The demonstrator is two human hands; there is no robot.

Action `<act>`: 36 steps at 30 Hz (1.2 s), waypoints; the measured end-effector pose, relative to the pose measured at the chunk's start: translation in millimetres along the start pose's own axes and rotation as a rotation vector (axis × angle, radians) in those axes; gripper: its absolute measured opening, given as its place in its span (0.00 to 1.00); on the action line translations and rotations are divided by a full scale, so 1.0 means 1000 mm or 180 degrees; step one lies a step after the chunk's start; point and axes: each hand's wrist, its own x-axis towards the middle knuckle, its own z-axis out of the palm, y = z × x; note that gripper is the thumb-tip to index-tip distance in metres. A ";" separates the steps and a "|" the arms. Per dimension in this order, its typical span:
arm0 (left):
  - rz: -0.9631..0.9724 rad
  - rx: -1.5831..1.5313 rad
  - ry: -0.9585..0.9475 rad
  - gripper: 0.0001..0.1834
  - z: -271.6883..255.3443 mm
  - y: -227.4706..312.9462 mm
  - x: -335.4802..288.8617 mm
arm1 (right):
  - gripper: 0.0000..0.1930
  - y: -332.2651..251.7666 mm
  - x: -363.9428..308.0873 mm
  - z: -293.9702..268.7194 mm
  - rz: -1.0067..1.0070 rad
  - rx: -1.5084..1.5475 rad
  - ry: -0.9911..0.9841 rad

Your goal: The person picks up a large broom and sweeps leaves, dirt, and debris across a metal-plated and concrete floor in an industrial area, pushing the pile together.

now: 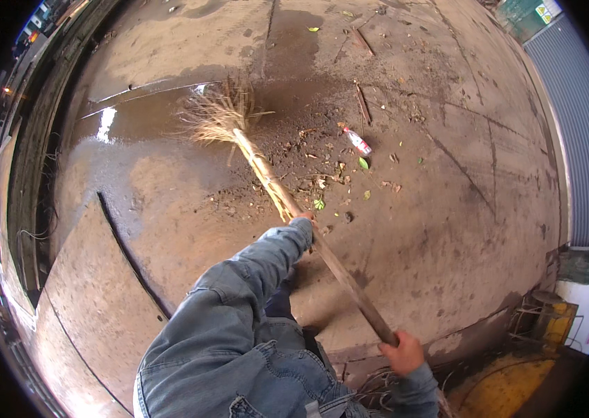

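Note:
A twig broom (347,280) with a long wooden handle slants across the view, its spread bristles (219,115) on the wet floor ahead and to the left. My left hand (304,220) is wrapped round the handle just below where the twigs are bound on. Farther down, near the lower right, my right hand (404,354) grips the same handle. To the right of the bristles lies a scatter of dirt, leaves and bits of debris (301,157). A plastic bottle (357,141) with a red and white label lies on its side among them.
Puddled water (127,125) spreads around the bristles. Strips of wood (362,104) lie beyond the bottle. Stacked beams (26,181) run along the left, near a raised plate edge (131,258). A corrugated grey wall (576,125) stands right; a metal frame (548,313) stands lower right.

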 end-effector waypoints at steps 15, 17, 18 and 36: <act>0.0959 0.0973 -0.0794 0.24 0.173 -0.093 -0.199 | 0.18 0.335 -0.093 0.089 0.1259 -0.0446 -0.0434; 0.1226 0.1098 -0.0519 0.23 0.189 -0.135 -0.177 | 0.20 0.366 -0.078 0.059 0.0666 -0.0428 -0.0638; 0.0877 0.0773 -0.0374 0.23 0.196 -0.142 -0.184 | 0.20 0.361 -0.075 0.046 0.0676 -0.0382 -0.0645; -0.0648 -0.3270 0.0905 0.11 0.222 -0.260 -0.189 | 0.13 0.286 0.081 -0.233 -0.2106 -0.2050 -0.0883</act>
